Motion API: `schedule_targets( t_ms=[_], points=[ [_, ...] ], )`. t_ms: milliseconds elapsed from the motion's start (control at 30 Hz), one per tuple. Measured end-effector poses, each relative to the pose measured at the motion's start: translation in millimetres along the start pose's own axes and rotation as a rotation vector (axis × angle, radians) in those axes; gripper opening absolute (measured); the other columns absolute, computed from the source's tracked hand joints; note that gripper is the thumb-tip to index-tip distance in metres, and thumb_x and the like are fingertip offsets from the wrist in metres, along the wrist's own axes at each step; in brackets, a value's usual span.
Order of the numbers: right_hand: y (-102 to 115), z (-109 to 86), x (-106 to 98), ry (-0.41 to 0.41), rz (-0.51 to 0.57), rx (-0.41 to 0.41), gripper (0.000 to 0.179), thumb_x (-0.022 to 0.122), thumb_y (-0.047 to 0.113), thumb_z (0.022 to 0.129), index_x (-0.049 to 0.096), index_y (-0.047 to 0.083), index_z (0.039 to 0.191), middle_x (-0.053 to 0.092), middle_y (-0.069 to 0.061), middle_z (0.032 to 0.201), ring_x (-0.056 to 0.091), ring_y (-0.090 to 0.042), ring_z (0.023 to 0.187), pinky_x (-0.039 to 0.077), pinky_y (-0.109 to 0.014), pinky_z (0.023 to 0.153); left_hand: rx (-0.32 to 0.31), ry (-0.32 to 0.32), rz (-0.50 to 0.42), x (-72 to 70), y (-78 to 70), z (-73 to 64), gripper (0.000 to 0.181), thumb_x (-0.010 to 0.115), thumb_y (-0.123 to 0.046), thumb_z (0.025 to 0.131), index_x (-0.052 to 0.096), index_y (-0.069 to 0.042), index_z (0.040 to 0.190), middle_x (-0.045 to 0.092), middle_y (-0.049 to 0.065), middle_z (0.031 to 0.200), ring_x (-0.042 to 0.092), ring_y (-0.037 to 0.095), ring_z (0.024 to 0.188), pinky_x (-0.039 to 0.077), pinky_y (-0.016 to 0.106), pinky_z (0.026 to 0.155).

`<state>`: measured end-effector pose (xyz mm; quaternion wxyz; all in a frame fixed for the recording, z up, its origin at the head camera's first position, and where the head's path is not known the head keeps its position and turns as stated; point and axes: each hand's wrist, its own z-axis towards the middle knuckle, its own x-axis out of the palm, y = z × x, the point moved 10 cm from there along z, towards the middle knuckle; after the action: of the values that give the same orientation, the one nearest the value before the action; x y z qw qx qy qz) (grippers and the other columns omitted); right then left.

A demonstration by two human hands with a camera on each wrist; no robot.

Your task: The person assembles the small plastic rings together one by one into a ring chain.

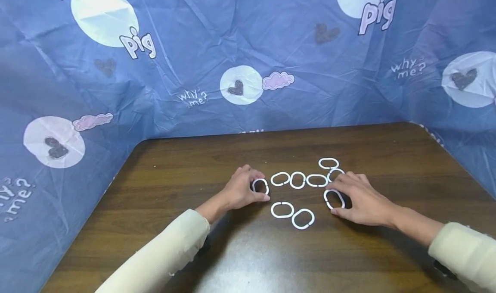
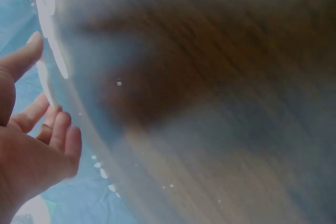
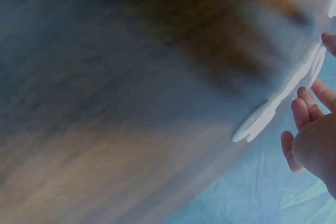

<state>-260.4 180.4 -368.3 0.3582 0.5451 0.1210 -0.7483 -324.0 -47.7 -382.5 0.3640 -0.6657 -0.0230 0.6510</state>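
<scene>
Between the thumb and fingers of my left hand (image 1: 241,189) is a white oval curtain ring (image 1: 267,187), pinched at its ends. The left wrist view shows that ring (image 2: 45,82) edge-on, with the thumb at one end and fingertips at the other. My right hand (image 1: 362,200) pinches another white curtain ring (image 1: 327,201) the same way, its fingers partly over a ring (image 1: 335,169) behind. In the right wrist view, the hand (image 3: 315,135) is at the edge, beside rings seen edge-on.
A row of curtain rings (image 1: 297,180) lies between the hands, with one (image 1: 328,163) farther back. Two more rings (image 1: 282,210) lie nearer me, close together. The brown wooden table (image 1: 174,250) meets a blue patterned cloth (image 1: 186,60) at its back and sides.
</scene>
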Motion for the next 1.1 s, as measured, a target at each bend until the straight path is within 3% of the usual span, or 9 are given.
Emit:
schedule_targets(
  t_ms=[133,267,400,633,767,1000,1100],
  points=[
    [1,7.1,-11,-0.036,0.018,-0.004,0.047,0.084,0.026,0.067,0.067,0.008,0.108,0.06,0.001,0.099,0.05,-0.016,0.094,0.032,-0.038,0.08,0.03,-0.045,-0.119,-10.1,-6.9,-4.2,0.058,0.088,-0.027,0.068,0.066,-0.004,0.116,0.055,0.009,0.102,0.052,0.023,0.095,0.044,0.035,0.083],
    [2,14.6,-25,-0.079,0.055,-0.002,0.047,0.085,0.023,0.067,0.066,0.008,0.107,0.057,0.004,0.095,0.048,-0.015,0.09,0.031,-0.034,0.078,0.054,-0.088,-0.171,-18.6,-13.7,-6.6,0.057,0.089,-0.025,0.067,0.066,-0.004,0.116,0.056,0.009,0.104,0.054,0.023,0.095,0.047,0.037,0.085],
    [2,20.6,-34,-0.117,0.106,0.015,0.047,0.085,0.022,0.067,0.065,0.01,0.108,0.053,0.01,0.089,0.048,-0.015,0.086,0.03,-0.034,0.076,0.064,-0.112,-0.181,-22.5,-17.8,-7.8,0.057,0.089,-0.026,0.067,0.066,-0.008,0.116,0.057,0.009,0.105,0.055,0.023,0.096,0.047,0.04,0.086],
    [3,26.1,-40,-0.134,0.2,0.065,0.045,0.084,0.024,0.071,0.065,0.015,0.11,0.054,0.012,0.089,0.048,-0.013,0.087,0.034,-0.035,0.079,0.069,-0.149,-0.201,-27.0,-25.9,-10.3,0.057,0.09,-0.028,0.065,0.066,-0.014,0.115,0.054,-0.004,0.101,0.054,0.019,0.098,0.048,0.04,0.087],
    [5,28.8,-41,-0.137,0.232,0.076,0.045,0.083,0.024,0.073,0.065,0.015,0.113,0.055,0.012,0.091,0.05,-0.013,0.087,0.038,-0.03,0.077,0.096,-0.181,-0.207,-31.7,-32.0,-12.1,0.057,0.09,-0.026,0.065,0.066,-0.014,0.115,0.053,-0.005,0.101,0.054,0.025,0.098,0.048,0.041,0.085],
    [8,34.8,-42,-0.142,0.298,0.088,0.04,0.082,0.022,0.074,0.067,0.014,0.11,0.056,0.011,0.09,0.052,-0.013,0.086,0.04,-0.025,0.076,0.147,-0.232,-0.148,-37.7,-39.7,-14.2,0.056,0.09,-0.029,0.065,0.067,-0.015,0.114,0.055,-0.006,0.102,0.05,0.012,0.092,0.047,0.035,0.08],
    [9,37.1,-40,-0.14,0.349,0.104,0.038,0.082,0.02,0.074,0.067,0.013,0.109,0.057,0.01,0.089,0.053,-0.013,0.086,0.04,-0.023,0.077,0.155,-0.237,-0.131,-38.0,-41.5,-15.2,0.057,0.09,-0.03,0.065,0.067,-0.015,0.114,0.056,-0.005,0.103,0.05,0.013,0.092,0.047,0.032,0.08]
  ],
)
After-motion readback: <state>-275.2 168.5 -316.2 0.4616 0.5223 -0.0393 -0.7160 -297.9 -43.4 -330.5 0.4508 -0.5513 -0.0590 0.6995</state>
